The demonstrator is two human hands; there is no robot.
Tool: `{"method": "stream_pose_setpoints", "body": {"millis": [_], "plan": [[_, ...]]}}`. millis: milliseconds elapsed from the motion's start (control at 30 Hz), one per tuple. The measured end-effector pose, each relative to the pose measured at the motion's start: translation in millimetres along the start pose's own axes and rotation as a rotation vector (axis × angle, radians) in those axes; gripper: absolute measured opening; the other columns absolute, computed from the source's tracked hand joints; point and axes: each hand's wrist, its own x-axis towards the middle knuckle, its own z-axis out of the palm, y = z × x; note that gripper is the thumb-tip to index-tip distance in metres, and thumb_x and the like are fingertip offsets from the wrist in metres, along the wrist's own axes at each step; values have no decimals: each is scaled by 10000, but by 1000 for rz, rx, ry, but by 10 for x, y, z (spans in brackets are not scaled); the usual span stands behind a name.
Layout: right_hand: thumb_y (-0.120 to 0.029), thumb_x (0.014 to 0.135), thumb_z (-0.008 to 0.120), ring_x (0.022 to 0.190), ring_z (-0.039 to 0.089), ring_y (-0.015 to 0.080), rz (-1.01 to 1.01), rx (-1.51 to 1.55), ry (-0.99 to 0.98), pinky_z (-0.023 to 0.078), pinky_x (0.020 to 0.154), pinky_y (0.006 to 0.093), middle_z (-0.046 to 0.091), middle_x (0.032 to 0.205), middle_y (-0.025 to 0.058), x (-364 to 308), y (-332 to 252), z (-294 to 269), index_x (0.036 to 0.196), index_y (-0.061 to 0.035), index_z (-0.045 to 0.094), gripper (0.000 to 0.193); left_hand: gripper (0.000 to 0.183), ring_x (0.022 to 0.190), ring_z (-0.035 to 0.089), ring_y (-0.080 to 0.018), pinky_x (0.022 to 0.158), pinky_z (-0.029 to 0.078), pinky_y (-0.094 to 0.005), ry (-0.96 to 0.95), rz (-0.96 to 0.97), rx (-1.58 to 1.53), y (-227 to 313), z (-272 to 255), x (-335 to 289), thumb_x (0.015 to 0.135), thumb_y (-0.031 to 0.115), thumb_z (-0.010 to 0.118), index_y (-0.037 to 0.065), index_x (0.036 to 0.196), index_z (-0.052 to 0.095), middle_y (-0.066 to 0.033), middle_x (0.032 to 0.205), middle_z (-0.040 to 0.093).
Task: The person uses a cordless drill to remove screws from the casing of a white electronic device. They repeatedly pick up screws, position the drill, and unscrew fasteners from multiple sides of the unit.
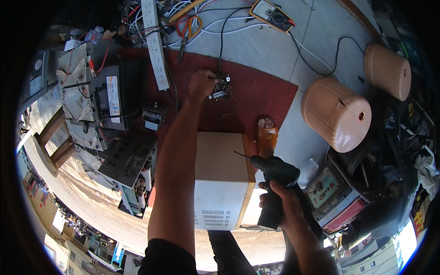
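My left hand (201,85) reaches forward over a red mat (256,96), its fingers closed beside a small heap of screws and metal bits (222,88). Whatever those fingers pinch, if anything, is too small to make out. A dark cordless drill (273,172) is gripped by its handle in my right hand (289,204), its thin bit pointing left. Below the drill bit's level, between my forearms, stands a cream metal case (217,183) with vent slots on its near side. A bottle of orange liquid (267,137) is just beyond the drill.
A white power strip (155,43), orange-handled cutters (187,30) and tangled cables lie at the far left. A yellow multimeter (272,16) rests at the far edge. Two peach stools (337,114) are on the right. Batteries (110,94) and an opened black unit (130,158) crowd the left.
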Motion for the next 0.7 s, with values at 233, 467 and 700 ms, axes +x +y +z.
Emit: {"method": "stream_pose_setpoints", "body": {"millis": [233, 467, 700], "plan": [[-261, 970, 786, 724, 714, 159, 17, -3, 2, 607, 643, 335, 743, 1037, 90, -22, -77, -46, 1221, -27, 631, 377, 182, 1027, 736, -375, 906, 580, -510, 55, 187, 520, 126, 120, -65, 942, 213, 655, 95, 929, 793, -164, 1020, 770], [-265, 959, 795, 735, 717, 170, -43, -16, -6, 611, 667, 339, 743, 1051, 96, -55, -83, -49, 1224, -39, 630, 385, 140, 969, 741, -343, 841, 579, -493, 263, 212, 597, 273, 173, -114, 889, 172, 676, 108, 943, 787, -136, 1054, 771], [-282, 973, 770, 790, 718, 170, -99, 26, -149, 603, 691, 342, 736, 1113, 90, -68, -70, -58, 1250, -58, 631, 382, 131, 841, 731, -229, 744, 599, -346, 383, -216, -1332, 446, -388, -437, 955, 96, 719, 13, 1056, 707, -127, 1009, 761]]}}
